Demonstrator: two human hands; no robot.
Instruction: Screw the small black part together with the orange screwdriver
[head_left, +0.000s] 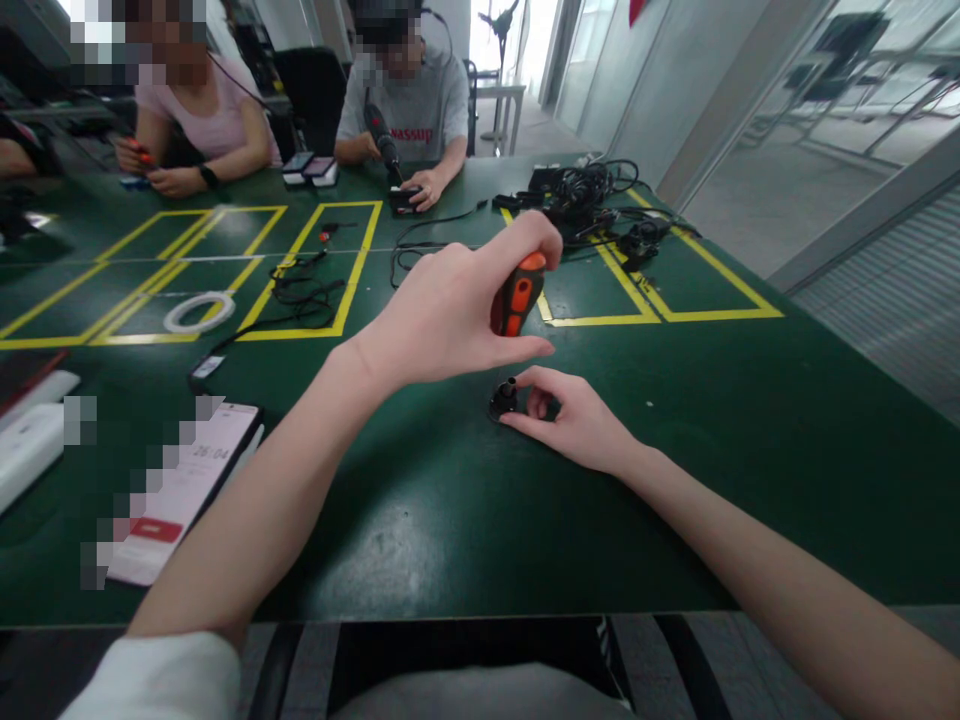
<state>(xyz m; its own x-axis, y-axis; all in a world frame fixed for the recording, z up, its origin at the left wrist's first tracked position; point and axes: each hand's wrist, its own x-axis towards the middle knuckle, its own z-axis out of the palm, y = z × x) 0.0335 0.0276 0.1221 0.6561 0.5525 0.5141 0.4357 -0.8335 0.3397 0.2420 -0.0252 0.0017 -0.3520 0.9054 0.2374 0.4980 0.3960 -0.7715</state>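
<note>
My left hand (457, 310) is raised over the table, its fingers curled round the orange and black handle of a screwdriver (521, 293). The thumb sticks out below the handle, and no shaft can be made out. Under it, my right hand (577, 415) rests low by the tabletop. Its thumb and forefinger pinch the side of a small round black part (504, 398) with a short upright stub, which sits on the green table (420, 490). The other fingers of that hand are curled in.
A phone (187, 490) lies to the left beside white devices (34, 445). Farther off are a white cable coil (199, 313), black cables (304, 295) and a cable heap (592, 205). Two people sit opposite; one's hand (427, 187) steadies a black box under a power driver (382, 140).
</note>
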